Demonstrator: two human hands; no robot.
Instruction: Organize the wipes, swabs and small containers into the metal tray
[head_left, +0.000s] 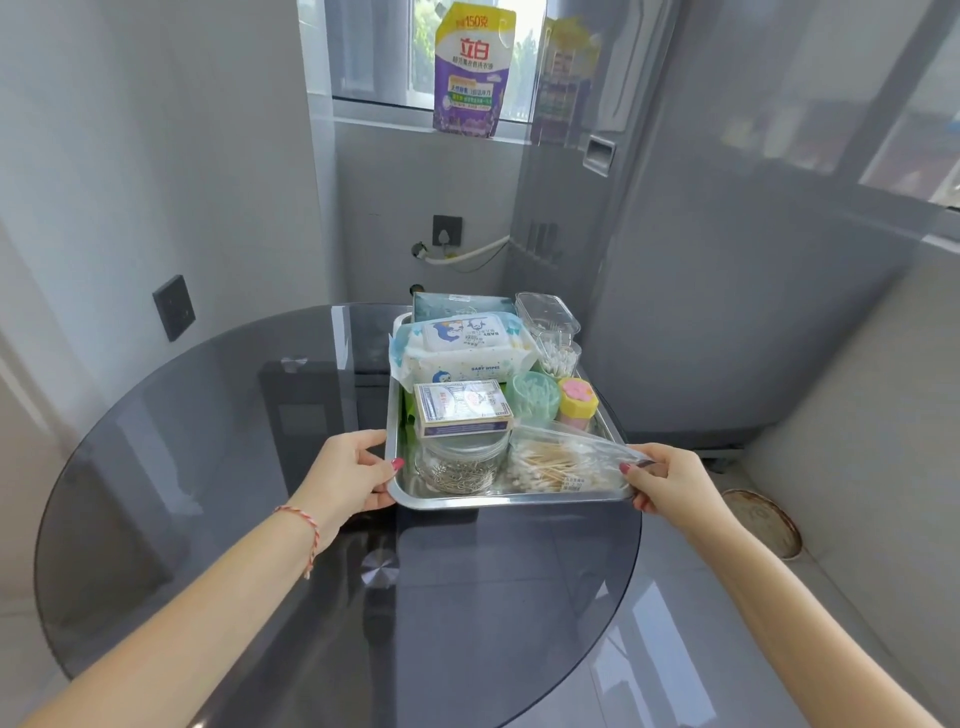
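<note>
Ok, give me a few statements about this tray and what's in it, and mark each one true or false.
1. Both hands grip the metal tray: left hand at its near left corner, right hand at its near right corner. True.
2. The baby wipes pack lies on the glass table outside the tray. False: it is in the tray, toward the far end.
3. The bag of wooden cotton swabs lies at the tray's near right. True.
4. The glass jar at the near edge is empty. False: it holds small metal clips or pins.
5. A small printed box rests above the jar. True.
</note>
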